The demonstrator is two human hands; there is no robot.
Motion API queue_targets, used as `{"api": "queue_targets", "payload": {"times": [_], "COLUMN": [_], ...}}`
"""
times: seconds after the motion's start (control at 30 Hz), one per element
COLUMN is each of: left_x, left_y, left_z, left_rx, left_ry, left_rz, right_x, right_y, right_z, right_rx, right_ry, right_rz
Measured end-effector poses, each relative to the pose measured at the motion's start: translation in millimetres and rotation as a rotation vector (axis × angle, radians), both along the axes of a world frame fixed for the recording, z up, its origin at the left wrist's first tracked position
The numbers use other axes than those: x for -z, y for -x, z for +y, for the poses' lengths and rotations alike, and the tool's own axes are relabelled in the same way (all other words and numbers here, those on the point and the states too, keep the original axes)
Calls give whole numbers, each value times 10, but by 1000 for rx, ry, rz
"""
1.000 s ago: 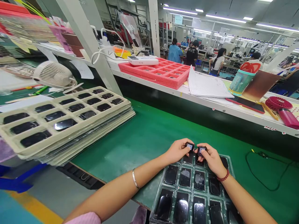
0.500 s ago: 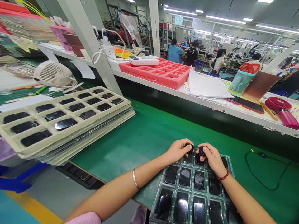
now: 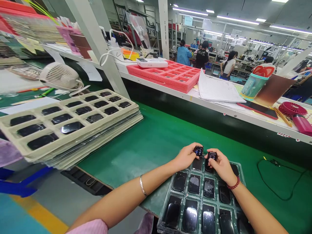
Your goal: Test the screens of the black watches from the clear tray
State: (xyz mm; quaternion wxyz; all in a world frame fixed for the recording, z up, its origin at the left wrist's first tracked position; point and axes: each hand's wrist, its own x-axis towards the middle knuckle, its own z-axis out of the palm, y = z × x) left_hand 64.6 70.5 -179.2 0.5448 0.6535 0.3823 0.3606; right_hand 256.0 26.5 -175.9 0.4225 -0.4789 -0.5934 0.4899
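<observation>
A watch [image 3: 199, 150] is gripped by the left hand [image 3: 188, 155], a second watch [image 3: 212, 156] by the right hand [image 3: 221, 165]. Both are held near the far end of a tray [image 3: 186, 195] on the desk [image 3: 136, 146].

An electronics factory or assembly workshop is indicated. Small dark-screened devices [image 3: 190, 216] are set in rows in the pockets of a moulded tray [image 3: 201, 187] on a green-topped bench [image 3: 126, 143], and more dark-faced pieces are held in the top layer of a stack of cream trays [image 3: 97, 135]. A red foam tray [image 3: 158, 79], likewise divided into cells, is placed near paper sheets [image 3: 218, 87] on a raised white shelf [image 3: 212, 103]. Beyond, the large room is lit by long ceiling lights [image 3: 237, 20], and several people [image 3: 201, 59] are spread among workstations [image 3: 246, 63] crowded with equipment. At lower left, the floor is marked with a yellow stripe [image 3: 39, 213].
</observation>
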Motion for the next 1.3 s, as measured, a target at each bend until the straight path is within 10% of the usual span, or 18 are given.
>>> {"api": "queue_targets", "payload": {"times": [1.3], "left_x": [-71], "left_y": [-4], "left_z": [-38], "left_rx": [12], "left_ry": [-14], "left_rz": [9], "right_x": [-39], "right_y": [18], "right_z": [-8], "right_rx": [-11], "right_ry": [21], "right_rz": [85]}}
